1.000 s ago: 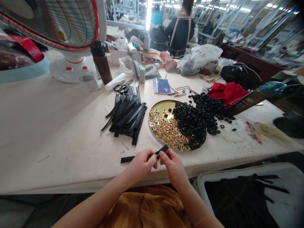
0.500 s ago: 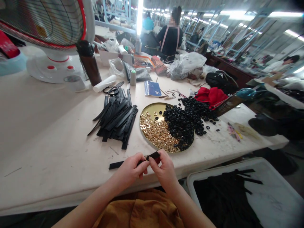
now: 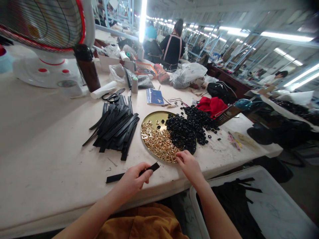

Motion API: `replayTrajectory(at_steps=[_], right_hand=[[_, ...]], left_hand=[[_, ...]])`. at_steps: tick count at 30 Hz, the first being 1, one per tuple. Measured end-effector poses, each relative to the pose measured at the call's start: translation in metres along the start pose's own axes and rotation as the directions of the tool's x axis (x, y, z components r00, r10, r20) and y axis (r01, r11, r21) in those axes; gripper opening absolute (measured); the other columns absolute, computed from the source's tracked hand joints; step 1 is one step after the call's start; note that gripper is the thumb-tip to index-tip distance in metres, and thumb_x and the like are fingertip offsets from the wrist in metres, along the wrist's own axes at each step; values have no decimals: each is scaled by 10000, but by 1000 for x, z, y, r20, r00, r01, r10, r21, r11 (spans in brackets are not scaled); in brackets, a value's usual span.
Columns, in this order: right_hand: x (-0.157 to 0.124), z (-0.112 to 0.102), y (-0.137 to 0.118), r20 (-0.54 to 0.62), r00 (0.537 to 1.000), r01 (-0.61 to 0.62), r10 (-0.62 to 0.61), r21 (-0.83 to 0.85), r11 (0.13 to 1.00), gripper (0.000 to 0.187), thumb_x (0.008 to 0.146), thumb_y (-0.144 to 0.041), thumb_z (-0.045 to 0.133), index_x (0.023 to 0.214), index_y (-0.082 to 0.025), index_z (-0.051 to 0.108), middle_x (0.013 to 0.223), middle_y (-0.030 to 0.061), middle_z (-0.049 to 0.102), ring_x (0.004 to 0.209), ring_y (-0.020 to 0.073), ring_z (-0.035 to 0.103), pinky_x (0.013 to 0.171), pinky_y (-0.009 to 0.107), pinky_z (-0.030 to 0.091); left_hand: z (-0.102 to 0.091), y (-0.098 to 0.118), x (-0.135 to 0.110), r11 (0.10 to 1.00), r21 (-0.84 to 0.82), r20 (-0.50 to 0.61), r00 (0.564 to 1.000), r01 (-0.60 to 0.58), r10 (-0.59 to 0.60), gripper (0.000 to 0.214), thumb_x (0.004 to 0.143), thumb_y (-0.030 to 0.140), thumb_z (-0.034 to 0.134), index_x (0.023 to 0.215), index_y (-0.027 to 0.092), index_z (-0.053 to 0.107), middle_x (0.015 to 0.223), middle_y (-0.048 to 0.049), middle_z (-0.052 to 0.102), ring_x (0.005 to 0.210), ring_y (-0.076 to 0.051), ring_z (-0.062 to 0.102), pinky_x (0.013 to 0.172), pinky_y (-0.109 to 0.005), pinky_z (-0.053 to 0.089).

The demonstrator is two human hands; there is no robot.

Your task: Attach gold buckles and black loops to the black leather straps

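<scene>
My left hand [image 3: 138,177] is closed around a flat black strap [image 3: 115,178], whose ends stick out on both sides of the fingers just above the table. At the front rim of a round gold tray [image 3: 154,117], my right hand [image 3: 188,166] has its fingertips pinched together against the pile of gold square buckles [image 3: 159,142]. Whatever lies between those fingertips is too small to make out. Small black pieces [image 3: 181,131] fill the tray's right side and spill onto the table behind it. Left of the tray lies a heap of black strips [image 3: 116,127].
A white bin [image 3: 267,199] with black strips stands below the table edge at right. Scissors [image 3: 113,96], a thread spool [image 3: 135,85], a blue booklet [image 3: 155,97] and a red cloth [image 3: 211,105] lie farther back. A fan [image 3: 42,61] and dark bottle [image 3: 87,68] stand at left.
My right hand has let go of the strap and moved right to the buckles in the tray. My left hand keeps the strap. The view has shifted slightly.
</scene>
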State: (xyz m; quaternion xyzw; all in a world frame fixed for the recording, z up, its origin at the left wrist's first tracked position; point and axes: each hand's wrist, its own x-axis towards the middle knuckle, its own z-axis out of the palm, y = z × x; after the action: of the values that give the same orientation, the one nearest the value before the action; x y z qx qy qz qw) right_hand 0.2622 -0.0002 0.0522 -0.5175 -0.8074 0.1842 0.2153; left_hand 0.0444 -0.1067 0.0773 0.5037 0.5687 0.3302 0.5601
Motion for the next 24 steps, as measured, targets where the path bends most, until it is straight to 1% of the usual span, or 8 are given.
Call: replayTrajectory(at_steps=[4, 8, 11, 14, 16, 18, 21, 24], right_hand=[[13, 1, 17, 74, 997, 49, -27, -312, 949, 146, 802, -162, 479, 833, -198, 618, 828, 68, 567, 775, 197, 534, 691, 289, 371], [18, 3, 21, 67, 998, 36, -13, -349, 937, 110, 796, -185, 505, 849, -183, 601, 839, 75, 571, 761, 199, 536, 668, 289, 371], [19, -1, 20, 12, 1000, -14, 17, -230, 973, 88, 787, -192, 518, 802, -181, 604, 811, 69, 573, 745, 197, 529, 676, 300, 368], [14, -6, 5, -64, 993, -80, 95, 205, 975, 117, 789, -280, 543, 818, -182, 600, 783, 48, 584, 732, 184, 524, 681, 304, 383], [9, -5, -14, -5, 981, -156, 194, 574, 804, 185, 768, -354, 576, 832, -182, 600, 731, 19, 586, 671, 156, 516, 642, 286, 397], [3, 0, -36, 136, 960, -247, 244, 821, 515, 209, 725, -378, 629, 785, -179, 606, 678, -6, 581, 599, 120, 494, 596, 259, 404], [-4, 12, -65, 319, 914, -350, 252, 933, 89, 209, 639, -324, 719, 748, -186, 606, 698, -20, 604, 544, 80, 490, 550, 221, 421], [-5, 22, -82, 442, 857, -416, 265, 897, -152, 271, 581, -270, 766, 797, -203, 616, 707, -34, 618, 539, 64, 522, 553, 200, 456]], left_hand=[[0, -2, 1, 1000, 25, -10, 1000, -15, 16, 249, 818, 403, 419, 793, 178, 521, 591, 50, 504, 452, -77, 399, 450, -190, 313], [0, 1, 0, 998, 60, -3, 1000, -29, 30, 238, 813, 391, 426, 774, 181, 530, 569, 56, 503, 456, -79, 391, 463, -192, 312], [0, 3, 2, 998, 54, 3, 999, -32, 32, 235, 808, 385, 433, 744, 177, 522, 564, 53, 503, 456, -77, 388, 452, -187, 307], [1, 5, 5, 999, 29, -9, 1000, -22, 22, 240, 805, 389, 438, 741, 174, 522, 558, 54, 489, 444, -71, 375, 429, -179, 296], [2, 7, 8, 1000, 0, -30, 999, -13, 13, 248, 800, 401, 442, 752, 172, 523, 546, 58, 475, 429, -68, 356, 409, -175, 283], [4, 10, 10, 999, -26, -56, 998, -23, 21, 253, 798, 407, 445, 760, 169, 526, 537, 59, 470, 423, -66, 347, 401, -172, 277], [4, 13, 10, 997, -38, -120, 991, -65, 60, 252, 799, 402, 450, 751, 168, 531, 530, 59, 472, 423, -63, 346, 412, -172, 285], [1, 14, 10, 996, -35, -197, 978, -82, 73, 246, 800, 399, 455, 749, 172, 536, 526, 65, 470, 420, -63, 349, 432, -177, 302]])
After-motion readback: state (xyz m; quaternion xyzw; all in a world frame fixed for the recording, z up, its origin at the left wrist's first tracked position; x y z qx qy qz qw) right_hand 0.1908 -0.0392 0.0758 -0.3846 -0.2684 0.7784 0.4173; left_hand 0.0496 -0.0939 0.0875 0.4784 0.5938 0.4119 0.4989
